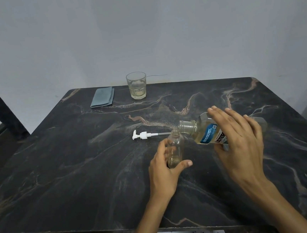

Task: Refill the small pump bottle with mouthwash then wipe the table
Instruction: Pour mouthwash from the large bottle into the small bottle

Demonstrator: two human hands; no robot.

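Left hand [164,168] grips small pump bottle [174,148]; right hand [240,140] grips tilted "LISTER…" mouthwash bottle [203,130].

The right hand [237,135] covers much of the mouthwash bottle [206,131] it holds; its label shows only in part, with the printed brand name cut short behind the fingers, and the small print is too fine to read. The bottle's base, beyond the grip, is hidden. The left hand [164,170] hides the lower left side of the small pump bottle [175,147]. The pump's [144,134] tube end disappears behind that bottle's neck. Both forearms are cut off at the bottom edge. The table [76,170] runs past the left and right edges.
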